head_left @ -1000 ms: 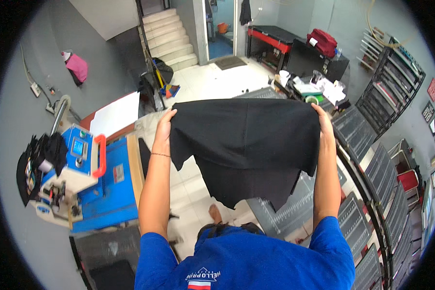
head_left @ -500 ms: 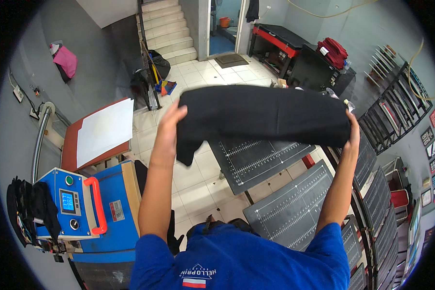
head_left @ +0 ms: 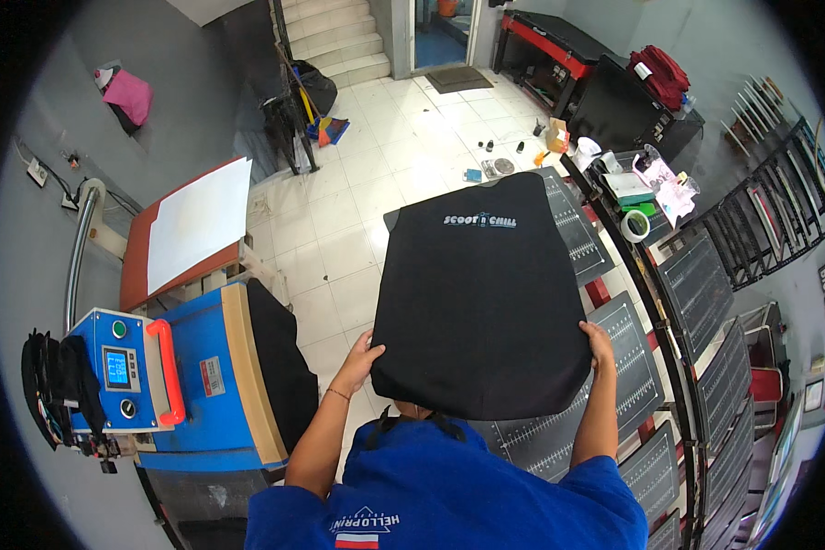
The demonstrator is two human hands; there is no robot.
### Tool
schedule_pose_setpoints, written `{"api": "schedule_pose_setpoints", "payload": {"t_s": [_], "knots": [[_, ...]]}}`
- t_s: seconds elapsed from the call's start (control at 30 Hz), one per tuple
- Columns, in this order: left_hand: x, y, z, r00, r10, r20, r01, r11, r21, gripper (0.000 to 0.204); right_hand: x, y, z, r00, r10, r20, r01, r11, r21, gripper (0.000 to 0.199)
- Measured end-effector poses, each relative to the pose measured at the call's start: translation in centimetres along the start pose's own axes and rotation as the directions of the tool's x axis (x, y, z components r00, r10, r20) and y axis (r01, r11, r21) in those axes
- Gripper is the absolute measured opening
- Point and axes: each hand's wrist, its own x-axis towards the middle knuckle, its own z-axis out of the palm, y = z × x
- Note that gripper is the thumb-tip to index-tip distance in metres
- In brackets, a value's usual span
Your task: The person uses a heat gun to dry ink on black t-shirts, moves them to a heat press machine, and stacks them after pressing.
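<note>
Two hands grip a black garment's near corners: left hand (head_left: pixel 362 359) at seven o'clock, right hand (head_left: pixel 600 344) at four o'clock, fingers curled over the edges. Its cloth (head_left: pixel 486 293) lies flat on a dark ruled platen (head_left: pixel 623 357). A blue heat press (head_left: pixel 192 376) sits at nine o'clock; white tiled floor (head_left: pixel 403 137) stretches toward stairs at twelve.

We see only knuckles of the left hand (head_left: pixel 362 359) and right hand (head_left: pixel 601 343), fingers tucked behind the black garment (head_left: pixel 486 298), which also hides most of the pallet (head_left: pixel 573 234) beneath, while small floor items (head_left: pixel 497 167) stay unidentifiable.
</note>
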Motion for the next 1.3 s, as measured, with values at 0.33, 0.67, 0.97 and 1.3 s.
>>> {"api": "schedule_pose_setpoints", "payload": {"t_s": [0.33, 0.67, 0.97, 1.3], "knots": [[-5.2, -4.9, -0.8, 0.996, -0.032, -0.08, 0.031, 0.999, -0.009, 0.052, -2.2, 5.1, -5.1, 0.996, 0.084, -0.016, -0.086, 0.977, -0.193, 0.02], [-10.3, -23.1, -8.9, 0.863, -0.061, -0.501, 0.406, 0.672, 0.619, 0.046, -2.1, -0.6, 4.6, 0.851, -0.503, -0.152, 0.026, 0.33, -0.944, 0.043], [-26.3, -35.4, -14.1, 0.595, -0.43, -0.679, 0.66, 0.744, 0.107, 0.033, -13.0, -7.1, 36.1, 0.434, -0.408, 0.803, 0.848, 0.486, -0.212, 0.033], [-30.1, -39.8, -11.6, 0.505, -0.351, -0.789, 0.183, 0.936, -0.299, 0.04, -35.6, -8.6, 61.5, -0.468, -0.501, 0.728, 0.759, 0.194, 0.622, 0.021]]}}
